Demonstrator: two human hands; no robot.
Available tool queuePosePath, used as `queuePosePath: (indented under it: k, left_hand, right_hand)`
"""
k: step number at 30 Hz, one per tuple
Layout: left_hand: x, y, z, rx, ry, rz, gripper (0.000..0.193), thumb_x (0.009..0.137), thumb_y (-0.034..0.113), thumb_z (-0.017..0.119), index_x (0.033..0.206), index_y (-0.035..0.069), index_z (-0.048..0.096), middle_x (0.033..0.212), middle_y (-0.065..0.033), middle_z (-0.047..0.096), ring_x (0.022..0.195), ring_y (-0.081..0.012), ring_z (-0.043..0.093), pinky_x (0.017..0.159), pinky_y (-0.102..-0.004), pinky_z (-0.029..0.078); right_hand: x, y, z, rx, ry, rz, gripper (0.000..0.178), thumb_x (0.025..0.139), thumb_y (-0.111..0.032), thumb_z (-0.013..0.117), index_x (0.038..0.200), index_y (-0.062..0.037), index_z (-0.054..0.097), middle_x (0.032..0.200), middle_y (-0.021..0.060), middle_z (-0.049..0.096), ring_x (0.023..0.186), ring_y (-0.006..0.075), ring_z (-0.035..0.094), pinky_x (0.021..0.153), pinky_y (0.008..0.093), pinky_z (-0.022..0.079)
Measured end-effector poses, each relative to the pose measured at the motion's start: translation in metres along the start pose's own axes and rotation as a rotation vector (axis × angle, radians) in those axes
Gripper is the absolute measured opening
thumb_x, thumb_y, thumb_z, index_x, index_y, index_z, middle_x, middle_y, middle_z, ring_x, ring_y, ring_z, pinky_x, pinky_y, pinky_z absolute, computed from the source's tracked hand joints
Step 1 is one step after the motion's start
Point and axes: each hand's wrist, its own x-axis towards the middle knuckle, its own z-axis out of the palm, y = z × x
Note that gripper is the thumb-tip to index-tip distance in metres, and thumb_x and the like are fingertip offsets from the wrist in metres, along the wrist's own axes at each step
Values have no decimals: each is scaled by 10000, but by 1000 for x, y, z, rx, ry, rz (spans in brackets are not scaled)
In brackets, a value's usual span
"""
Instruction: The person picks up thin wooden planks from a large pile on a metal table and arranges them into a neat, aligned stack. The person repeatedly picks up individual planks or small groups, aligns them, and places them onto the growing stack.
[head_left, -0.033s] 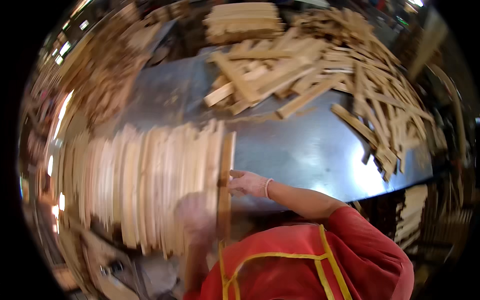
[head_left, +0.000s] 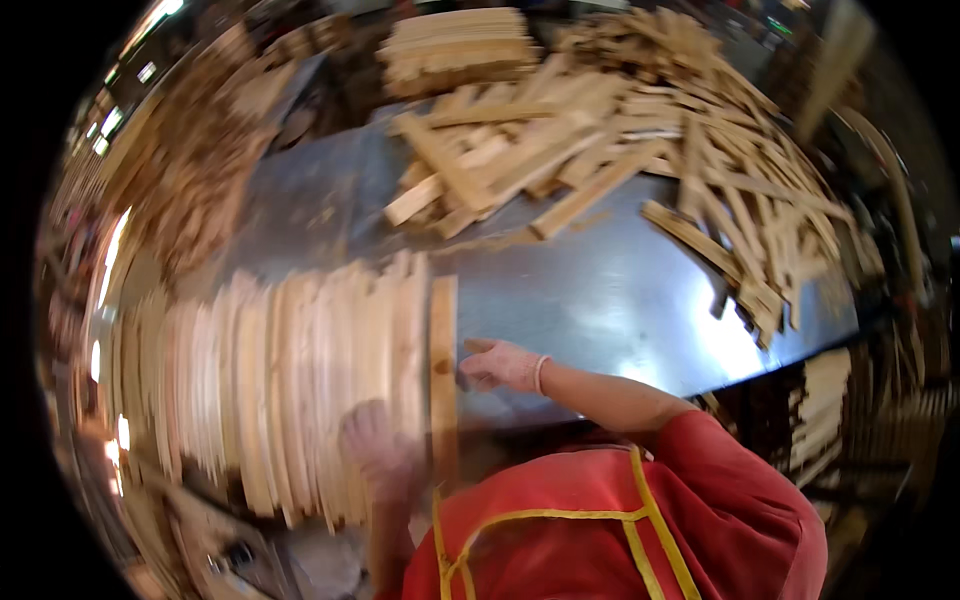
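Right hand (head_left: 500, 366) fingers pressed open against slat (head_left: 443, 360); left hand (head_left: 372, 448) blurred on stack (head_left: 300, 390), grip unclear; unchanged since before.

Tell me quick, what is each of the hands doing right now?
Left hand: blurred, resting on the row of wooden slats; grip cannot be told.
Right hand: open, fingers against the edge of the last slat.

A pale, narrow wooden slat (head_left: 443, 370) stands on edge at the right end of a row of similar upright wooden slats (head_left: 290, 400).
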Motion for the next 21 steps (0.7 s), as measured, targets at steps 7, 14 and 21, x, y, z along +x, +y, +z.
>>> queuePosePath:
  k: [7,14,21]
  left_hand:
    - [37,70,52,165,244,248,686,866,330,660,1489,61,554,1552,-222,478,1476,-450,393,1251,-570,302]
    - [30,246,77,-107,-193,438,831,802,385,812,1529,105,524,1569,-157,473,1471,-387,426,1191,-523,372]
    - [15,305,79,-227,-225,507,700,810,296,755,1453,96,564,1427,-167,570,1329,-410,545,1093,-546,456]
  right_hand:
    - [-125,-9,-311,-681,1033,-338,833,839,-412,789,1531,-37,518,1339,240,695,1203,386,686,1004,433,550]
    - [-231,-73,-496,-1265,1324,266,868,797,-370,859,1505,-30,489,1262,218,691,1171,409,665,1013,466,547]
    - [-206,-64,-452,-1072,1060,224,880,806,-308,845,1549,-59,446,1279,191,666,1061,314,692,930,423,573]
